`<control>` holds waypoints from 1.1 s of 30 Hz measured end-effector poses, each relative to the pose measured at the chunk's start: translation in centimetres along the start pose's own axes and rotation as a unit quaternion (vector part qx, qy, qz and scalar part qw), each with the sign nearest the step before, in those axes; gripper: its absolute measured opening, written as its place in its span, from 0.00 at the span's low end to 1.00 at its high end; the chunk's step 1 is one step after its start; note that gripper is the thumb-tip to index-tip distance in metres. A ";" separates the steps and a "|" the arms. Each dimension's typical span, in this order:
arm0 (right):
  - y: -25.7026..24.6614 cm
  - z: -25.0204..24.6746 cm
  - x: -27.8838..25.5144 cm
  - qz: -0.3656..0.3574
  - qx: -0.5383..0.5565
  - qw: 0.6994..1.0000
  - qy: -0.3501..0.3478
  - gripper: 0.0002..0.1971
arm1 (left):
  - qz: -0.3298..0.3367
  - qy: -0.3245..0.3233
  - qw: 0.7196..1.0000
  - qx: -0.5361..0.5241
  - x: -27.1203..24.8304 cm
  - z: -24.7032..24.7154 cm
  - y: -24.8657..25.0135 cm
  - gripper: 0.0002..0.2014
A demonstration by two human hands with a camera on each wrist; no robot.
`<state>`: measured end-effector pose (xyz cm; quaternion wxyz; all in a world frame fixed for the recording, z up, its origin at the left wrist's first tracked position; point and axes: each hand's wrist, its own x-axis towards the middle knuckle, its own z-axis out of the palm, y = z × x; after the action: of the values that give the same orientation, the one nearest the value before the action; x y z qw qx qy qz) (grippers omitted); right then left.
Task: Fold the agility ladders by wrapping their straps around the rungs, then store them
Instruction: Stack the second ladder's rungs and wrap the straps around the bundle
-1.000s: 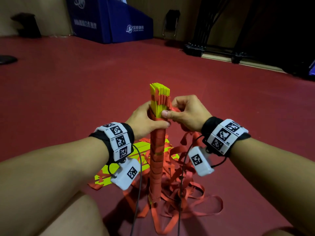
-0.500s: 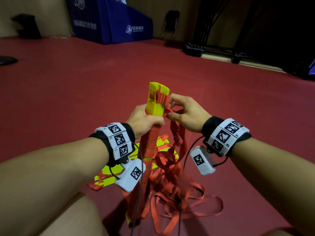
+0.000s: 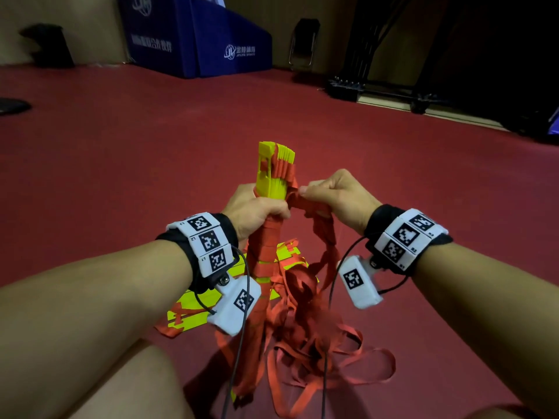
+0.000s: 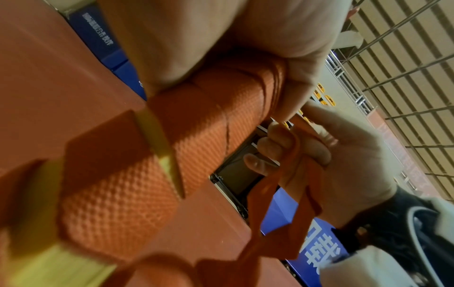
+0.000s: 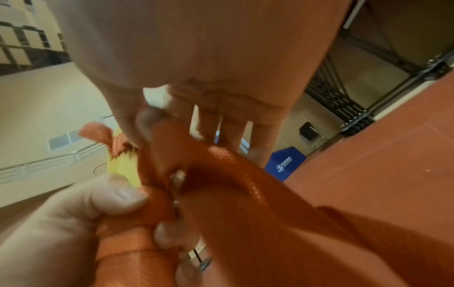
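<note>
A bundle of yellow rungs [image 3: 270,173] stands upright in front of me, wound with red strap along most of its length. My left hand [image 3: 257,211] grips the bundle just below its bare yellow top, fingers curled round the wrapped part [image 4: 209,108]. My right hand [image 3: 331,196] sits close to the right of it and holds a bunch of the red strap [image 3: 311,204] in a fist, thumb pressed on top [image 5: 172,147]. Loose strap [image 3: 317,343] hangs from that fist and trails in loops on the floor.
A second yellow-and-red ladder [image 3: 208,297] lies flat on the red floor [image 3: 121,152] under my left wrist. Blue padded blocks [image 3: 196,37] stand against the far wall, with a folding chair [image 3: 304,43] and a dark metal rack [image 3: 378,89] to the right.
The bundle's top has tilted left. My right hand has pulled away to the right with the strap, drawing a loose length out from the rungs. My left hand keeps its grip.
</note>
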<state>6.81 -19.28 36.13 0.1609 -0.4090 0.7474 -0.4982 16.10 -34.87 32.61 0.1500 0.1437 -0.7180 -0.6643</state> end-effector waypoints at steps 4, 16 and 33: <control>-0.3 0.0 -0.2 0.004 0.030 0.998 -0.052 0.21 | -0.008 -0.002 1.000 -0.008 0.0 -0.2 0.0 0.11; -1.2 1.0 -0.6 -0.071 -0.041 0.996 -0.043 0.19 | 0.018 -0.008 0.999 -0.025 0.1 0.0 -0.6 0.22; -0.3 1.4 -0.2 -0.069 -0.223 0.964 0.131 0.30 | 0.049 -0.020 0.990 0.133 0.4 1.1 -1.3 0.39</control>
<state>7.97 -20.03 35.73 -0.0682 -0.4160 0.8242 -0.3781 15.26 -34.11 31.24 0.1475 0.1141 -0.8089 -0.5576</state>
